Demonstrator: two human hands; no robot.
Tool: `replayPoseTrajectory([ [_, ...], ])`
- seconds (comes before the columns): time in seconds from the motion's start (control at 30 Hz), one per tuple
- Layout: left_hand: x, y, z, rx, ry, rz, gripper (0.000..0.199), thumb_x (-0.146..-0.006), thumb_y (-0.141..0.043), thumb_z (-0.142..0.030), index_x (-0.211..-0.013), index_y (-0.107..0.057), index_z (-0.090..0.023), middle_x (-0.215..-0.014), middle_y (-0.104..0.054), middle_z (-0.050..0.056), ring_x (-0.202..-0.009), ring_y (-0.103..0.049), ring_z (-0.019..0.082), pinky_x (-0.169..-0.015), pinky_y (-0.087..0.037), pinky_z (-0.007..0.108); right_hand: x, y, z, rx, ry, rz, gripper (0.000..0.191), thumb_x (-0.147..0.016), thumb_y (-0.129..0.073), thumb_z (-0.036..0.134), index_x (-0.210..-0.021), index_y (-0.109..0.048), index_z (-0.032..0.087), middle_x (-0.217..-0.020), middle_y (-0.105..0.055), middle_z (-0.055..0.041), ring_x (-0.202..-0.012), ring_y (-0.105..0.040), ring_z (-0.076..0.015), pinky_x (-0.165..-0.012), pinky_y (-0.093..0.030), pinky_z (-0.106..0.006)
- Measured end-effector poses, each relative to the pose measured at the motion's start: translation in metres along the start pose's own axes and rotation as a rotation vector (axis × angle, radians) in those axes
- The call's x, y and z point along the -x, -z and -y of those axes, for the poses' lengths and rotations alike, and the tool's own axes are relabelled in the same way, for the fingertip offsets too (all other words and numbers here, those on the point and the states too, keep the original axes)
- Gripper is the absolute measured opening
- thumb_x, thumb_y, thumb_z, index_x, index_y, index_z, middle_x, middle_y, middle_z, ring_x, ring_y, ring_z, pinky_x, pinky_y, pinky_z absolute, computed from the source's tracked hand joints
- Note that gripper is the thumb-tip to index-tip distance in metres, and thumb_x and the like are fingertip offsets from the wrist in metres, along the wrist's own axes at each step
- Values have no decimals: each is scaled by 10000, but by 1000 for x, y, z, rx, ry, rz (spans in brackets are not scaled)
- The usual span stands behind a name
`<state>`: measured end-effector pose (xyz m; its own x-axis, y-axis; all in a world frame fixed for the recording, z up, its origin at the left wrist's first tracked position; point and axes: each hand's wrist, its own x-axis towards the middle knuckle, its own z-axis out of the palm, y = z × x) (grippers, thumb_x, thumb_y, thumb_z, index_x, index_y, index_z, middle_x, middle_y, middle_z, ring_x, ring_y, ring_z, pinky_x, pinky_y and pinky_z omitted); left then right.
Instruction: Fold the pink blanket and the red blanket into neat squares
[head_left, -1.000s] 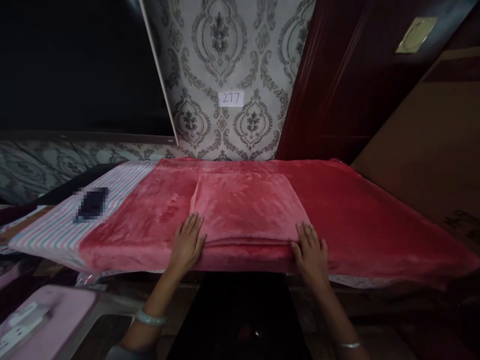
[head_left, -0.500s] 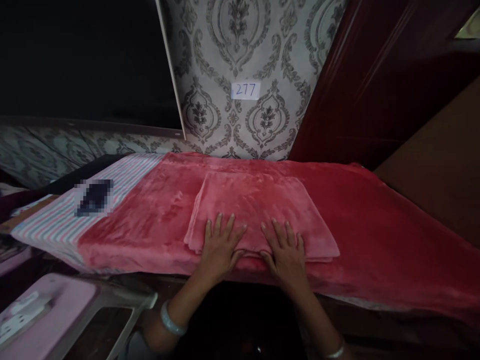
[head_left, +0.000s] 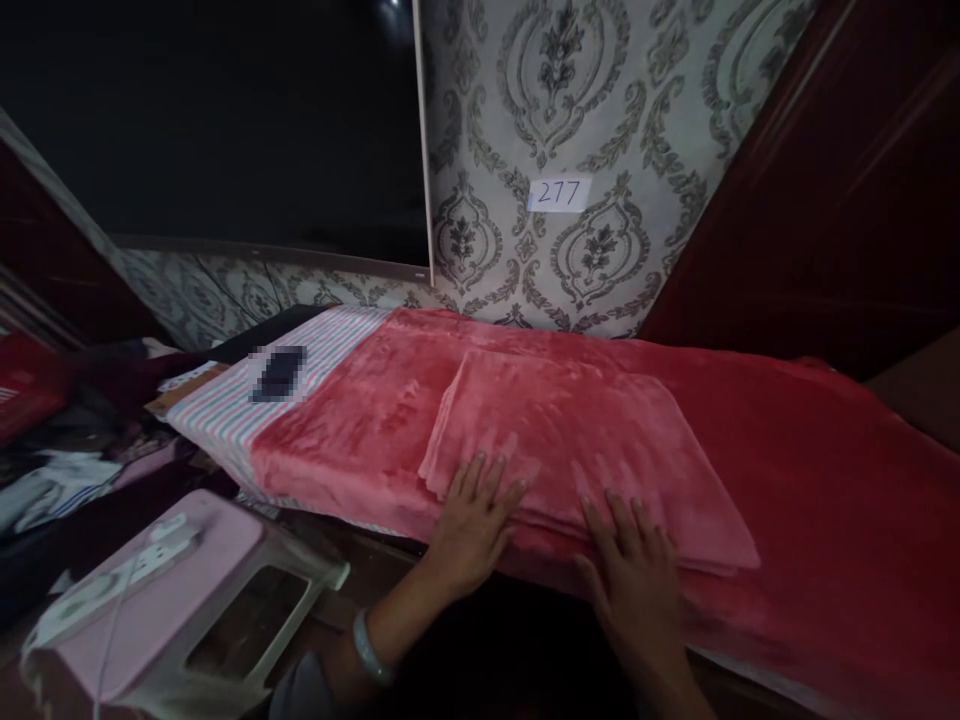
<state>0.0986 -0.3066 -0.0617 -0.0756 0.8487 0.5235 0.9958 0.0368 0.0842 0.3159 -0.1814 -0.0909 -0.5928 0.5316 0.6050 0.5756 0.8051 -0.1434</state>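
A folded pink plush blanket lies flat in layers on a red plush cover. My left hand rests with spread fingers on the near edge of the folded blanket, left of its middle. On the same edge, farther right, my right hand lies with its fingers apart. Neither hand grips anything; both palms face down. Faint streaks mark the pile just beyond my fingertips.
Striped cloth with a blurred dark item covers the left end. A pink stool bearing a power strip stands at lower left. Behind are a large dark screen and a paper marked 277.
The view has turned left, so everything appears farther right. Both hands have drawn back slightly toward me over the blanket, leaving finger streaks in the pile.
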Motion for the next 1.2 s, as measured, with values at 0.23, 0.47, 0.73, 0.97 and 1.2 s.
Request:
replayPoseTrajectory([
  [0.23, -43, 30, 32, -19, 113, -56, 456, -1030, -382, -290, -1445, -542, -196, -1467, -585, 125, -1416, -479, 275, -1211, -324, 556, -82, 5, 36, -32, 103, 15, 524, -1036, -386, 372, -1543, -443, 249, -1576, -431, -124, -1453, -361, -319, -1157, -289, -568],
  [0.47, -37, 3, 64, -69, 338, 142, 566, -1012, -430, -440, -1524, -463, -200, -1631, -356, 175, -1476, -387, 361, -1123, -427, 532, -91, -34, 66, -36, 209, 249, 584, -996, -529, 449, -1559, -403, 364, -1658, -297, -32, -1525, -209, -336, -1188, -197, -596],
  [0.73, -25, -2, 84, 63, 296, 83, 558, -1012, -407, -453, -1497, -500, -190, -1608, -401, 166, -1448, -437, 329, -1156, -405, 529, -46, -20, 73, -98, 182, 189, 628, -960, -601, 344, -1559, -416, 294, -1649, -313, -58, -1528, -234, -299, -1199, -277, -551],
  [0.97, -95, 22, 109, 121, 304, 41, 592, -1008, -366, -476, -1492, -490, -157, -1559, -483, 141, -1477, -403, 290, -1209, -344, 520, -93, 25, -5, -276, 99, 76, 493, -1032, -387, 349, -1497, -516, 251, -1403, -621, -102, -1289, -574, -264, -1099, -464, -487],
  [1.2, -219, 21, 97, -11, 470, 324, 609, -1005, -366, -441, -1536, -417, -145, -1621, -378, 168, -1518, -320, 311, -1219, -285, 545, -227, 17, -94, -2, -341, 260, 597, -1040, -333, 397, -1573, -388, 135, -1588, -411, -151, -1482, -349, -301, -1188, -342, -505],
])
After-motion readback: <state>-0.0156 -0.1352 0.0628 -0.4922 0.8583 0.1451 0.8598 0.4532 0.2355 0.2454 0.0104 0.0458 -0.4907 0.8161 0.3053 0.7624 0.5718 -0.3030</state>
